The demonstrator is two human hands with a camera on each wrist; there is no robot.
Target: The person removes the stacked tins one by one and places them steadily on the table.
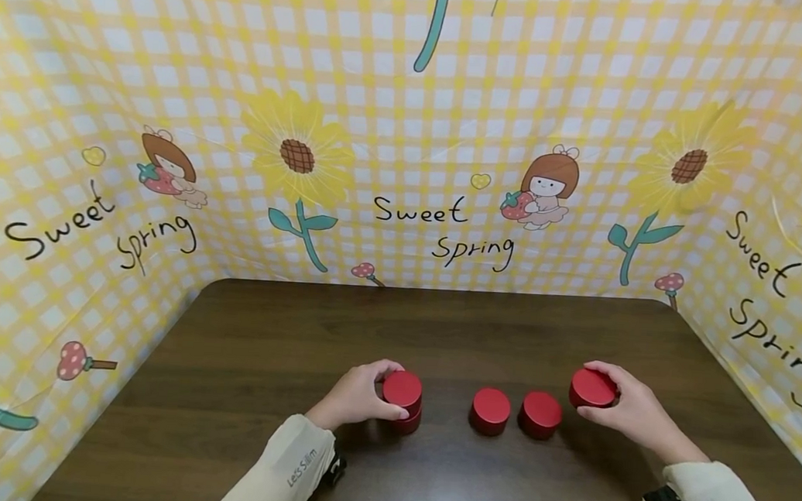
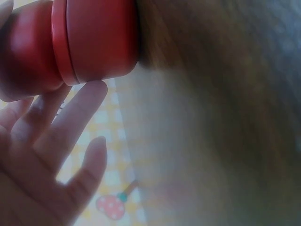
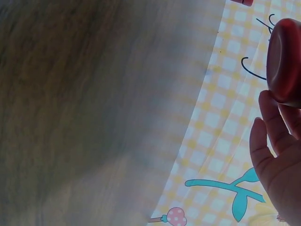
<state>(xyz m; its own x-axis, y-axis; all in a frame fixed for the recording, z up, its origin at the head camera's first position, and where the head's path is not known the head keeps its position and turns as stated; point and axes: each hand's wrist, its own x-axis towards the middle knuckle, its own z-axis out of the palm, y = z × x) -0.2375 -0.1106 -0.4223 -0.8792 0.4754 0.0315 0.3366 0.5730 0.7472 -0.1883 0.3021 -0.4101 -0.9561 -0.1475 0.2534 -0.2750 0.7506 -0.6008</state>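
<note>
My left hand (image 1: 360, 395) grips a round red tin (image 1: 402, 389) with thumb and fingers. That tin sits on top of a second red tin (image 1: 408, 423), and the left wrist view shows the upper tin (image 2: 28, 54) against the lower one (image 2: 103, 37), with a fingertip at the lower one's side. Farther right, my right hand (image 1: 637, 407) holds another red tin (image 1: 591, 388) by its sides. In the right wrist view this tin (image 3: 286, 63) appears clear of the tabletop, its underside visible.
Two more red tins, one on the left (image 1: 491, 410) and one on the right (image 1: 540, 414), stand side by side between the hands on the dark wooden table (image 1: 284, 328). A yellow checked cloth (image 1: 408, 142) rises behind the table and along both sides.
</note>
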